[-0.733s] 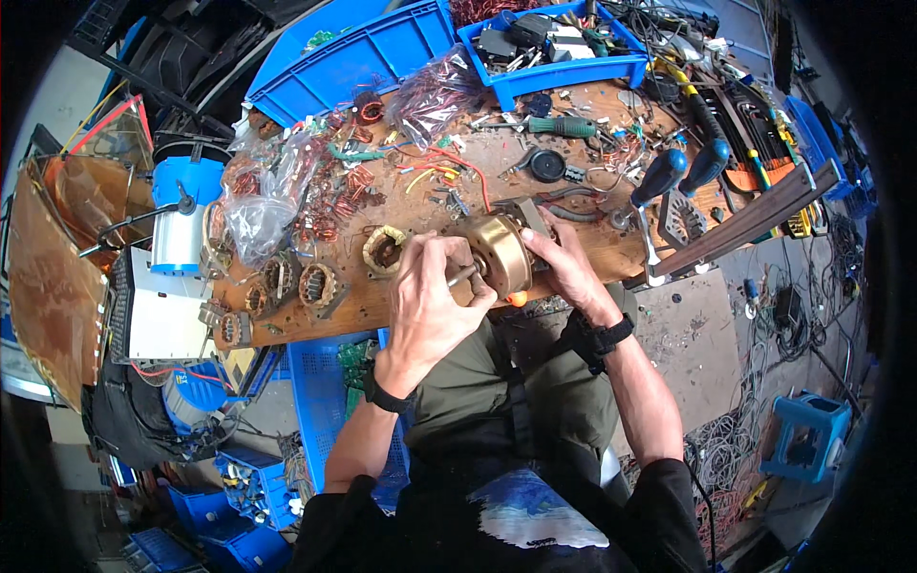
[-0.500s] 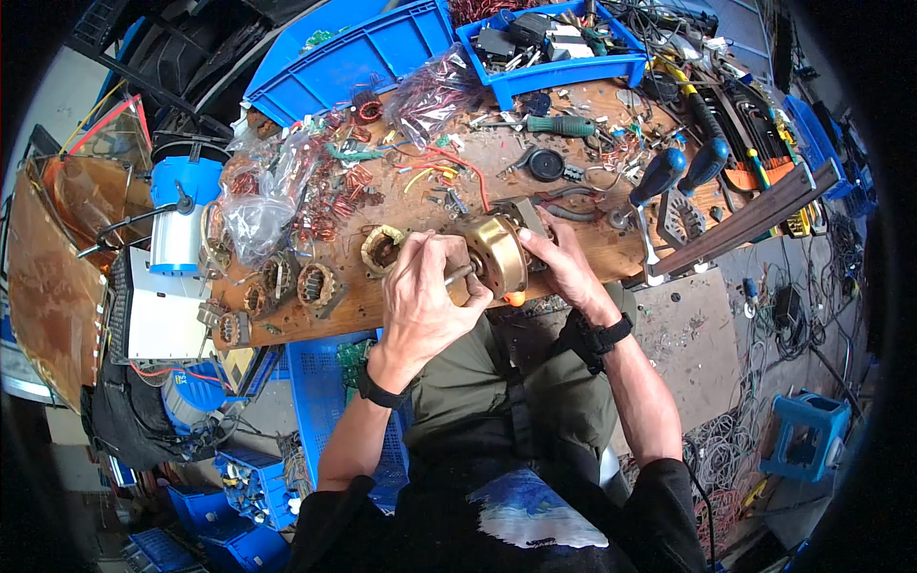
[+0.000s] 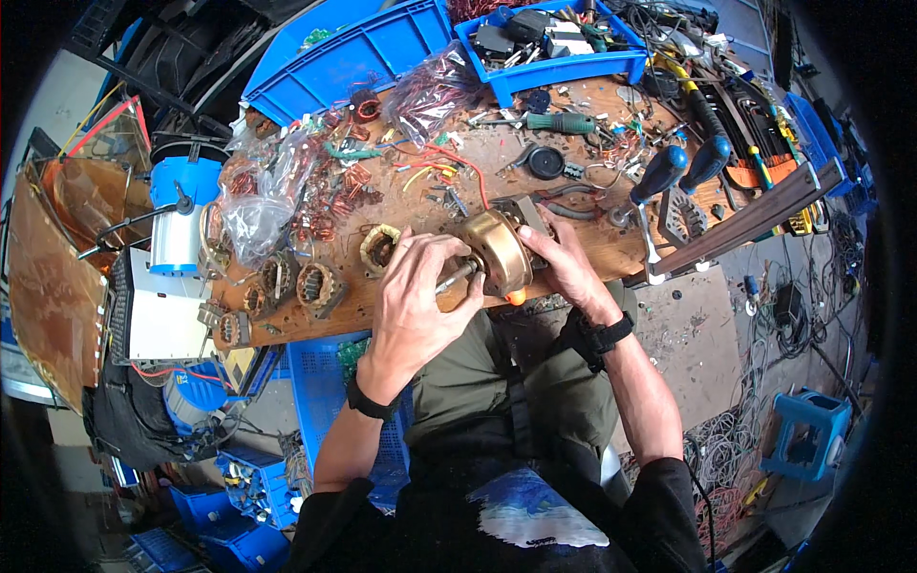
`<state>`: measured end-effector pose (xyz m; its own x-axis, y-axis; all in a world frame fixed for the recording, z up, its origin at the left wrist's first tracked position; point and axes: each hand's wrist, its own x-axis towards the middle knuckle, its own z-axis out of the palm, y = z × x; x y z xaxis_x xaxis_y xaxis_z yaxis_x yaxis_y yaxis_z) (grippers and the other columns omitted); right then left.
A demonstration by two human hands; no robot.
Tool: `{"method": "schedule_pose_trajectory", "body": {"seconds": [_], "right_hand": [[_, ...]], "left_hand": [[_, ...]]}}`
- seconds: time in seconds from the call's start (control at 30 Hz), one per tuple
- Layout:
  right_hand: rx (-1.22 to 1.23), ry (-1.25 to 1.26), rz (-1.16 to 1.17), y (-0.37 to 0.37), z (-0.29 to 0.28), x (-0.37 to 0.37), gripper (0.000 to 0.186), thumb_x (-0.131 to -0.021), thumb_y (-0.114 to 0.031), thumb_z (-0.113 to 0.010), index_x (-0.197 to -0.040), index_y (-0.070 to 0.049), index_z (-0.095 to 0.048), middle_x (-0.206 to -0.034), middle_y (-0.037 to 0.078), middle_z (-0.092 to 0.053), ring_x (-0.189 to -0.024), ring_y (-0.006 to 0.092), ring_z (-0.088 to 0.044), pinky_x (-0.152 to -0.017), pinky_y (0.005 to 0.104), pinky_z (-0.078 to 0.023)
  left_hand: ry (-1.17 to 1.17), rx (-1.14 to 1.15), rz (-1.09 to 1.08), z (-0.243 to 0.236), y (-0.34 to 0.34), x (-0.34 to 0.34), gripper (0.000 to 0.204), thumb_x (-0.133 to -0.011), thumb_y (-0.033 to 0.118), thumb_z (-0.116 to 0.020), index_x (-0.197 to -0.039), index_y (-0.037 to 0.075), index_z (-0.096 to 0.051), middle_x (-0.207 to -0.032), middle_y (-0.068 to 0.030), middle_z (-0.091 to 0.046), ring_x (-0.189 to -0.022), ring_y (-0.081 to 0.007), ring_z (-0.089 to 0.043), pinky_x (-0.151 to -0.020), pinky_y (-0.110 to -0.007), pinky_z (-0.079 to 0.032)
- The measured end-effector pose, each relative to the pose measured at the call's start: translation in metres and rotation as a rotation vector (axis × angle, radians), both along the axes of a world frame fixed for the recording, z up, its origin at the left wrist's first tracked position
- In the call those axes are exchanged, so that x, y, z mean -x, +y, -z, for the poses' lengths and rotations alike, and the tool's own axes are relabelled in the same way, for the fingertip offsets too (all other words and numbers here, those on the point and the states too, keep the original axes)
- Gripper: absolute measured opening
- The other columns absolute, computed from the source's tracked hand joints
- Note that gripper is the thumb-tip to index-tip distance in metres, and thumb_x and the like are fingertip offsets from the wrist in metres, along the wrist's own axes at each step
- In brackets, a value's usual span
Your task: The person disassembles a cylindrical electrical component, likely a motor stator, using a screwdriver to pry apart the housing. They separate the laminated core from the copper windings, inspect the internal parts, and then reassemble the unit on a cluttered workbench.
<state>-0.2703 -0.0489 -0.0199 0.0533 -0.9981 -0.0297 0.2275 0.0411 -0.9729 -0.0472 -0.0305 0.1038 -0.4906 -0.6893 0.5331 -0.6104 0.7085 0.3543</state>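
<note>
An electric motor with a round brass-coloured end housing [image 3: 497,250] and a grey laminated core is held up at the front edge of the bench. My right hand [image 3: 562,256] grips its core side, thumb on top near the housing, the other fingers partly hidden behind it. My left hand [image 3: 420,291] curls around the metal shaft [image 3: 455,278] that sticks out of the housing; thumb and fingertips close on the shaft near its base. A red wire [image 3: 475,170] runs up from behind the motor. Left of it lies a stator ring with copper windings [image 3: 381,248].
More stators [image 3: 316,285] lie along the bench's left front. Copper scraps and a plastic bag [image 3: 260,224] are behind them. A green-handled screwdriver [image 3: 559,124], pliers [image 3: 571,199] and blue-handled tools [image 3: 659,175] lie or stand right. Blue bins [image 3: 564,72] line the back; a blue crate [image 3: 320,382] sits below.
My left hand has shifted slightly left and its fingers have loosened around the shaft, so more of it shows. The motor has turned slightly; my right hand keeps its grip.
</note>
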Motion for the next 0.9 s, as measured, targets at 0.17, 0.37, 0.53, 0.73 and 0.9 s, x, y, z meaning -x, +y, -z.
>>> {"method": "schedule_pose_trajectory", "body": {"seconds": [0.17, 0.37, 0.53, 0.73, 0.9], "right_hand": [[0.010, -0.018, -0.008, -0.002, 0.003, -0.001, 0.114, -0.087, -0.061, -0.074, -0.154, 0.021, -0.032, -0.151, 0.033, -0.051, -0.144, 0.0334, -0.048, -0.122, 0.0391, -0.033], [0.035, -0.061, -0.028, -0.001, -0.001, -0.001, 0.110, -0.088, -0.058, -0.075, -0.153, 0.021, -0.035, -0.151, 0.032, -0.051, -0.144, 0.0319, -0.049, -0.121, 0.0383, -0.034], [0.027, -0.018, -0.022, -0.001, -0.002, -0.001, 0.110, -0.087, -0.060, -0.075, -0.152, 0.020, -0.036, -0.153, 0.033, -0.049, -0.145, 0.0343, -0.047, -0.122, 0.0401, -0.033], [0.034, 0.045, -0.037, 0.001, -0.004, 0.000, 0.112, -0.085, -0.062, -0.075, -0.153, 0.019, -0.037, -0.153, 0.034, -0.048, -0.146, 0.0378, -0.045, -0.123, 0.0425, -0.031], [0.052, 0.011, -0.023, 0.000, -0.002, -0.002, 0.103, -0.089, -0.055, -0.075, -0.152, 0.018, -0.040, -0.149, 0.030, -0.054, -0.141, 0.0327, -0.051, -0.120, 0.0399, -0.036]], "left_hand": [[0.034, -0.064, -0.019, 0.001, 0.004, -0.006, 0.026, -0.081, 0.007, -0.085, -0.105, 0.003, -0.076, -0.105, -0.0112, -0.077, -0.101, -0.0296, -0.073, -0.108, -0.049, -0.051], [0.129, -0.125, -0.020, 0.002, 0.006, -0.005, 0.020, -0.081, 0.004, -0.084, -0.099, 0.000, -0.077, -0.098, -0.0112, -0.078, -0.093, -0.0285, -0.075, -0.105, -0.046, -0.054], [0.151, -0.116, -0.063, -0.002, 0.011, -0.009, 0.019, -0.080, 0.002, -0.083, -0.097, 0.000, -0.076, -0.095, -0.0107, -0.078, -0.090, -0.0284, -0.076, -0.104, -0.043, -0.055], [0.113, -0.330, -0.159, -0.011, 0.021, -0.009, 0.024, -0.078, 0.001, -0.084, -0.101, -0.001, -0.076, -0.098, -0.0134, -0.077, -0.092, -0.0299, -0.075, -0.095, -0.040, -0.059], [0.091, -0.061, -0.086, -0.001, 0.017, -0.012, 0.027, -0.080, 0.004, -0.085, -0.105, -0.001, -0.077, -0.102, -0.0133, -0.077, -0.091, -0.0290, -0.075, -0.087, -0.039, -0.060]]}}
